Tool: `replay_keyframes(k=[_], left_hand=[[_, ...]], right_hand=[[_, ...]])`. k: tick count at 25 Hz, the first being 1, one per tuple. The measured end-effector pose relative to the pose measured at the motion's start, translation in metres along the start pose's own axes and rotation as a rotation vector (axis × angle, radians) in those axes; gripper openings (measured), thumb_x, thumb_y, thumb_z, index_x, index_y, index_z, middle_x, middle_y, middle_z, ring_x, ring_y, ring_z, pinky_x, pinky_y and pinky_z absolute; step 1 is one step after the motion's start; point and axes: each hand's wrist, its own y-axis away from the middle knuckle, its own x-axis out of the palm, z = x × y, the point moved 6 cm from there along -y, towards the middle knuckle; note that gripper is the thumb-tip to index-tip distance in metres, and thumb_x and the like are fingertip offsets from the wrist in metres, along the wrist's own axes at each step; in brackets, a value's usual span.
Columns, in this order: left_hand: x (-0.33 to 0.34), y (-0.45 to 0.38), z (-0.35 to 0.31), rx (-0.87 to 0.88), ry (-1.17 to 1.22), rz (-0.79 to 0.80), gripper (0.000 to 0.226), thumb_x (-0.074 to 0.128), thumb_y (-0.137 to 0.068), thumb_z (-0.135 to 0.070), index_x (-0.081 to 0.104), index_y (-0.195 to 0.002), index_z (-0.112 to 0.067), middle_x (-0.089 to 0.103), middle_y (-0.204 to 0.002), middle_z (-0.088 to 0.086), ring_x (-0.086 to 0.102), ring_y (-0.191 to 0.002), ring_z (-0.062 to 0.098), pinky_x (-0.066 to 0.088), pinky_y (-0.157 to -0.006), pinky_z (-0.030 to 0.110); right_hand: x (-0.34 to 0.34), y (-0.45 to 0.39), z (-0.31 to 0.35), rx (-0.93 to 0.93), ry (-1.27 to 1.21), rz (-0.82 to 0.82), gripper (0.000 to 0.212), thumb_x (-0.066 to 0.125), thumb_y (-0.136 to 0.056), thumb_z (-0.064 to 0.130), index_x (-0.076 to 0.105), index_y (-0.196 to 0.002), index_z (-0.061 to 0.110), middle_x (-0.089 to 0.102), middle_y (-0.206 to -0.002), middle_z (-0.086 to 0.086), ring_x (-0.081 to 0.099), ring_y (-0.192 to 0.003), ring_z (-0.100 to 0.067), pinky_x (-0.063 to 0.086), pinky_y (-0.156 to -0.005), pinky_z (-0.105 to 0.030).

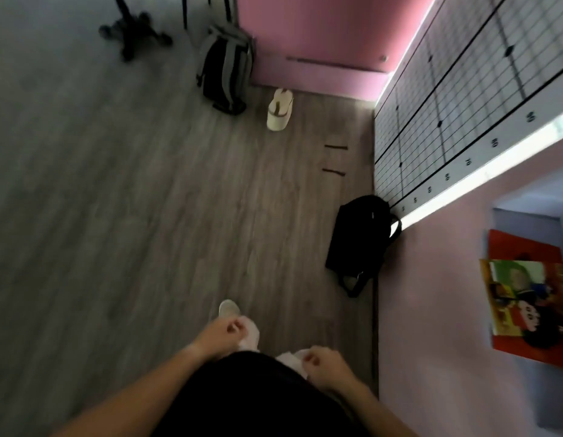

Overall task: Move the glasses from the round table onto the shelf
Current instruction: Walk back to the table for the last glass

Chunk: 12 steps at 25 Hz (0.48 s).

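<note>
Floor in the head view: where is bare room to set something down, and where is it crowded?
Bare wood floor spans the left and centre, between the grey backpack and the feet. Crowded along the right wall: black bag, white bag, two dark strips.

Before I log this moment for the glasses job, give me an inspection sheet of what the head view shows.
Surface: grey wood-plank floor; no round table in view.
Job's things: glasses nothing seen; pink shelf unit at right, its recess holding colourful books.
Clutter: grey-black backpack, cream bag, black bag on the floor.
Hands: left hand and right hand loosely curled, holding nothing.
Cables: nothing seen.
Surroundings: pink cabinet, gridded measuring board, wheeled stand base.
</note>
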Motion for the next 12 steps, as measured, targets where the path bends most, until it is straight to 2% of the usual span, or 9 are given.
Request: replay_keyframes(k=[2,3,5,7,10,12], left_hand=[[-0.025,-0.008,0.018,-0.067,0.140,-0.113,0.012,0.066,-0.089,-0.029,0.064,-0.077,-0.026,0.064,-0.071,-0.005,0.059,-0.070,0.014,0.046,-0.070,0.029],[-0.032,-0.011,0.023,-0.091,0.162,-0.145,0.011,0.066,-0.090,-0.027,0.067,-0.080,-0.023,0.064,-0.071,-0.006,0.058,-0.068,0.013,0.044,-0.067,0.027],[-0.044,-0.021,0.037,-0.131,0.175,-0.130,0.011,0.065,-0.090,-0.027,0.069,-0.085,-0.018,0.064,-0.073,-0.006,0.056,-0.067,0.009,0.041,-0.062,0.022],[-0.060,-0.033,0.038,-0.128,0.180,-0.095,0.011,0.065,-0.090,-0.026,0.069,-0.083,-0.020,0.064,-0.072,-0.006,0.056,-0.065,0.007,0.040,-0.061,0.021],[-0.089,-0.055,0.035,-0.087,0.212,-0.050,0.017,0.065,-0.090,-0.022,0.062,-0.073,-0.024,0.061,-0.067,-0.005,0.054,-0.062,0.009,0.042,-0.064,0.026],[-0.108,-0.066,0.038,-0.092,0.213,-0.041,0.017,0.065,-0.090,-0.021,0.062,-0.074,-0.024,0.062,-0.068,-0.004,0.054,-0.062,0.009,0.043,-0.063,0.024]], right_hand=[[-0.011,-0.011,0.000,0.049,0.019,-0.001,0.024,0.056,-0.090,0.041,0.071,-0.097,0.023,0.073,-0.103,0.004,0.065,-0.091,-0.011,0.048,-0.074,-0.021],[-0.019,-0.012,0.001,0.071,0.031,0.000,0.024,0.056,-0.090,0.041,0.070,-0.097,0.022,0.071,-0.102,0.005,0.064,-0.091,-0.011,0.049,-0.075,-0.023],[-0.031,-0.017,0.016,0.102,0.044,-0.020,0.015,0.055,-0.091,0.036,0.066,-0.095,0.027,0.066,-0.100,0.008,0.063,-0.098,-0.013,0.049,-0.080,-0.024],[-0.039,-0.023,0.040,0.139,0.009,-0.053,0.013,0.054,-0.091,0.031,0.066,-0.089,0.027,0.067,-0.097,0.009,0.065,-0.102,-0.015,0.050,-0.083,-0.025],[-0.041,-0.040,0.083,0.145,-0.018,-0.080,0.023,0.051,-0.091,0.029,0.069,-0.087,0.014,0.072,-0.091,0.000,0.067,-0.097,-0.021,0.052,-0.085,-0.035],[-0.047,-0.047,0.121,0.102,-0.046,-0.102,0.016,0.054,-0.091,0.028,0.067,-0.083,0.022,0.069,-0.083,0.008,0.065,-0.089,-0.016,0.051,-0.080,-0.031]])
